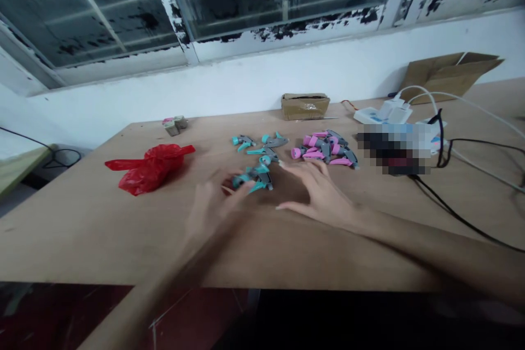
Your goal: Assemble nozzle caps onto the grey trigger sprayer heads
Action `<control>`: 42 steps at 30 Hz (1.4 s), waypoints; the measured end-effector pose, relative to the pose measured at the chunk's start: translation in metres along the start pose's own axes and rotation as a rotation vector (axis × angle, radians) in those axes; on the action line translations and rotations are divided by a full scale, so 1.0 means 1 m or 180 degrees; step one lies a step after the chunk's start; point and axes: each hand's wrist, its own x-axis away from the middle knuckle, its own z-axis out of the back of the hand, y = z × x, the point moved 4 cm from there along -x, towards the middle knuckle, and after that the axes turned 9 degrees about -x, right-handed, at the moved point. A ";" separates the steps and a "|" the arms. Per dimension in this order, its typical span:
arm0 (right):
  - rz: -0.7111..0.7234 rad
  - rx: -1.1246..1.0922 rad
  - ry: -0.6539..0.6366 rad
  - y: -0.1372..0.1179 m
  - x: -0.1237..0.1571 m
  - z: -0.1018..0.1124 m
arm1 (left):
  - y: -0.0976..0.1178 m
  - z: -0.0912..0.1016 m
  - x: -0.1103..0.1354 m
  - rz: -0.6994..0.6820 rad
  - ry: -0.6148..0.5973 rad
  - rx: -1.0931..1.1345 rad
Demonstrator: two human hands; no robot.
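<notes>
Teal-and-grey trigger spray heads (262, 178) lie in a loose group at the middle of the table. My left hand (215, 197), blurred by motion, has its thumb and fingers curled around a teal spray head (241, 179) at the near left of that group. To the right of the same group, my right hand (320, 188) is open, thumb and fingers spread apart, with nothing between them. Its fingertips come close to the teal heads. Just beyond this hand, several pink-and-grey trigger spray heads (326, 147) sit in a pile.
A knotted red plastic bag (153, 168) rests on the table (82, 219) at left, with small blocks (175, 124) behind it. Against the wall stand a small cardboard box (305, 106) and a larger open carton (447, 77). A power strip (369, 115), chargers and cables occupy the right side.
</notes>
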 end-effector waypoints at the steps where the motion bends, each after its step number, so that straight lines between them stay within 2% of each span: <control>1: 0.0143 0.0156 0.0042 -0.003 0.009 0.009 | 0.017 -0.011 0.005 -0.0111 -0.0209 0.0177; 2: 0.0288 0.0338 0.0057 -0.006 0.016 0.016 | 0.034 -0.024 0.008 -0.0270 -0.0480 0.0383; 4: 0.0368 0.0734 0.0038 -0.007 0.028 0.029 | 0.063 -0.048 0.010 -0.0497 -0.0769 0.0837; 7: 0.0107 0.1131 0.0021 0.004 0.040 0.041 | 0.087 -0.080 0.004 -0.0552 -0.1079 0.1540; 11: -0.0163 0.1201 0.0023 0.027 0.050 0.045 | 0.094 -0.114 -0.007 -0.0329 -0.1571 0.2206; 14: -0.0112 0.1060 0.0001 0.034 0.054 0.044 | 0.090 -0.126 -0.010 -0.0180 -0.1710 0.2419; 19: -0.0136 0.0409 -0.0062 0.032 0.055 0.041 | 0.086 -0.125 -0.010 -0.0119 -0.1921 0.2461; 24: -0.0558 0.0066 -0.0042 0.037 0.057 0.044 | 0.089 -0.121 -0.013 -0.0100 -0.2191 0.2474; 27: -0.0826 -0.0151 0.0009 0.042 0.061 0.046 | 0.089 -0.124 -0.013 -0.0055 -0.2202 0.2492; 30: -0.1009 -0.0455 -0.0154 0.045 0.064 0.043 | 0.086 -0.128 -0.011 -0.0007 -0.2162 0.2410; 34: -0.1020 -0.0733 -0.0241 0.046 0.064 0.040 | 0.085 -0.128 -0.008 -0.0222 -0.2015 0.2041; 40: -0.0892 -0.0863 -0.0252 0.044 0.062 0.041 | 0.090 -0.117 -0.012 -0.0657 -0.1313 0.0942; 42: -0.0854 -0.0886 -0.0243 0.043 0.061 0.041 | 0.092 -0.114 -0.014 -0.0784 -0.1256 0.0682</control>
